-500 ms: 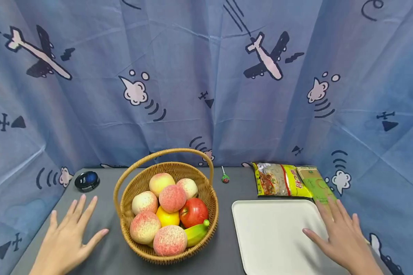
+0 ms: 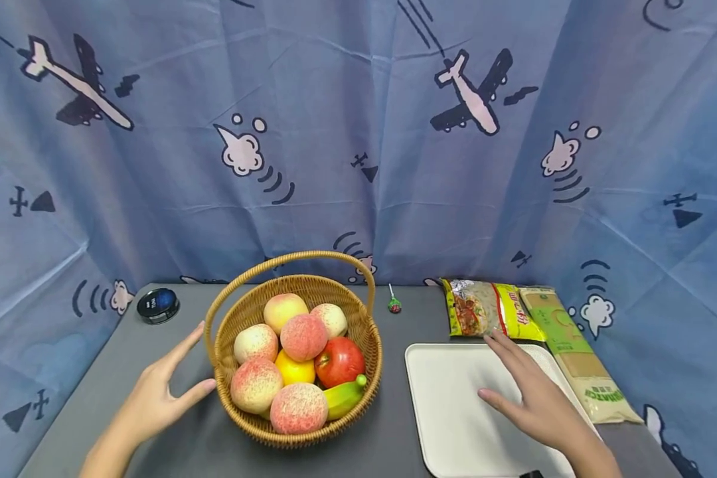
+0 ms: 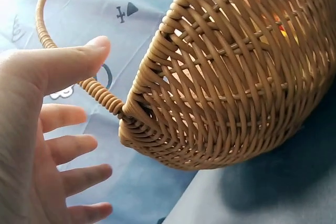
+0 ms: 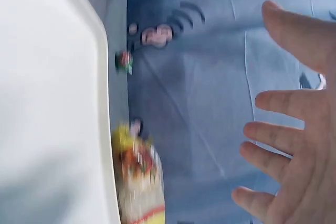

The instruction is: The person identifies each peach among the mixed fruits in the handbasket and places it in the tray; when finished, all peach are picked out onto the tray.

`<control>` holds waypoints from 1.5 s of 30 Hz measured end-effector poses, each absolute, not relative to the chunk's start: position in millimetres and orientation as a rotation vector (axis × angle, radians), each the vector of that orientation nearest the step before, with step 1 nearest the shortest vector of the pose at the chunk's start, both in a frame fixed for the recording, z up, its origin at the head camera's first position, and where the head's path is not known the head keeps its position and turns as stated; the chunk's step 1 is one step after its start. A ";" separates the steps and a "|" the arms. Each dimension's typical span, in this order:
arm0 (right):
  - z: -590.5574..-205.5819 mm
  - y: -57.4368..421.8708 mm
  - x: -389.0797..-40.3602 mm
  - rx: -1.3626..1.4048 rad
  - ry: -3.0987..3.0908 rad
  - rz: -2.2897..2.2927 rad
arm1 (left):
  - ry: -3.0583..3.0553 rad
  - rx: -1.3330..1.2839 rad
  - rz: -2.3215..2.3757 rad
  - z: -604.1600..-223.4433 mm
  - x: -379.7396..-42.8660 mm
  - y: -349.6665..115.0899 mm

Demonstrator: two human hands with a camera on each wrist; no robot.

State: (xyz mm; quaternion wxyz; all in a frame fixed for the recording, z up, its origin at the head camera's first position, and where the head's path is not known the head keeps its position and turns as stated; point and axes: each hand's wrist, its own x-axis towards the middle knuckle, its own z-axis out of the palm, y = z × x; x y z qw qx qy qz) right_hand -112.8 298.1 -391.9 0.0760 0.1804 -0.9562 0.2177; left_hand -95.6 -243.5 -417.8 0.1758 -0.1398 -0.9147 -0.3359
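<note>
A wicker basket [image 2: 370, 392] with an arched handle [image 2: 287, 255] stands left of the middle, filled with several peaches [image 2: 299, 408], a red apple [image 2: 339, 362], a yellow round fruit [image 2: 295, 367] and a green-yellow banana [image 2: 344, 397]. Close to the basket's left side is my left hand [image 2: 155, 398], fingers spread and thumb apart; the left wrist view shows a gap between it and the weave [image 3: 226, 87]. My right hand [image 2: 538, 401], holding nothing, hovers above a white tray [image 2: 448, 411] with its fingers extended.
Behind the tray lie a yellow noodle packet [image 2: 490, 309] and a long green-and-tan packet [image 2: 579, 358]. A lollipop [image 2: 394, 304] sits right of the basket, a dark round tin [image 2: 158, 305] at the back left. A patterned curtain [image 2: 311, 133] encloses the table.
Both hands have moved inward: the left one rightward to the basket's side, the right one leftward over the tray. The head view has shifted slightly.
</note>
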 end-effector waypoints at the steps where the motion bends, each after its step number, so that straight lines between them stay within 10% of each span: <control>1: -391.5 292.3 -113.7 0.574 -2.856 0.687 | -2.568 -0.411 -0.972 -419.2 -97.1 -242.8; 30: -313.5 103.7 -209.3 1.551 -2.844 1.082 | -2.449 -0.619 -1.292 -431.1 -108.2 -239.1; 45: -333.8 66.2 -261.5 1.780 -3.176 1.325 | -2.497 -0.592 -1.279 -429.6 -110.8 -238.8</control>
